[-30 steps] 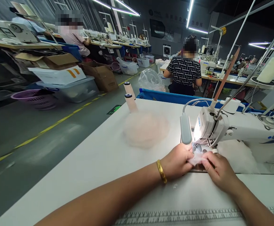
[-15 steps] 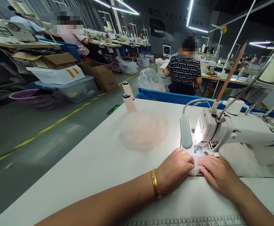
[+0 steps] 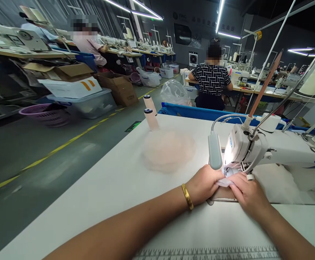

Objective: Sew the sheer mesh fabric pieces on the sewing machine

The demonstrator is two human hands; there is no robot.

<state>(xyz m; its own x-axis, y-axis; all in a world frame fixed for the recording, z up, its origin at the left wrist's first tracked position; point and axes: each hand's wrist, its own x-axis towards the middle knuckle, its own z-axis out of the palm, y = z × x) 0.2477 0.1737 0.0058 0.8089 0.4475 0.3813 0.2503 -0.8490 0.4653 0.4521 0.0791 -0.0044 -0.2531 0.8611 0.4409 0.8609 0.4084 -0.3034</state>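
A small piece of sheer white fabric (image 3: 224, 182) lies under the needle area of the white sewing machine (image 3: 237, 144). My left hand (image 3: 204, 183), with a gold bracelet at the wrist, pinches its left side. From the right, my right hand (image 3: 248, 189) is closed on the same fabric, fingers close to the presser foot. The fingertips of both hands are partly hidden by the fabric and the machine head. More sheer white fabric (image 3: 275, 184) is heaped right of the needle, under the machine arm. A grey lamp (image 3: 215, 151) hangs just above my left hand.
A pale pink heap of sheer fabric (image 3: 169, 150) lies on the white table (image 3: 105, 187), with two pink thread cones (image 3: 151, 118) behind it. A ruler strip (image 3: 214, 252) runs along the near edge. A co-worker (image 3: 213, 81) sits ahead beyond a blue cloth trough (image 3: 189, 111).
Both hands have moved slightly forward, toward the needle, with the fabric between them. More of the machine's bed plate shows in front of them. The view has shifted a little left.
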